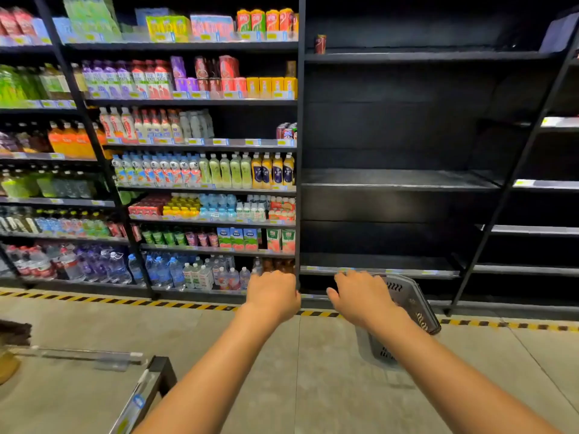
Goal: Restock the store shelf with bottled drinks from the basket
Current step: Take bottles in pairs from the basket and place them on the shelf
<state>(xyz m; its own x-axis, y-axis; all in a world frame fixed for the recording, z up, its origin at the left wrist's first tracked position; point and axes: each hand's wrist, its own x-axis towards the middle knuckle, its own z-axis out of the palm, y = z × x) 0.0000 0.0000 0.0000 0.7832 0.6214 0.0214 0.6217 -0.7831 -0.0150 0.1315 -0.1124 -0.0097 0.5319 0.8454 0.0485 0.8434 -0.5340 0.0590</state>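
Both hands reach forward, palms down, toward the black upright post (300, 158) that divides the shelving. Left hand (273, 294) hangs just left of the post's foot with its fingers curled downward; whether they grip anything cannot be told. Right hand (360, 296) is just right of the post, fingers loosely spread, holding nothing that shows. A grey basket (410, 303) stands tilted on the floor (282, 355) under and behind the right hand and forearm, which hide most of it; its contents cannot be seen.

Left of the post the shelf (206, 145) is packed with bottles (219, 170), cartons and cans on every level, with water bottles along the bottom row nearest the left hand. Right of the post the bays (398, 180) are nearly bare, with one red can (320, 43) alone on the upper level close to the post. A yellow-and-black striped line (125, 300) runs along the floor at the post's base.
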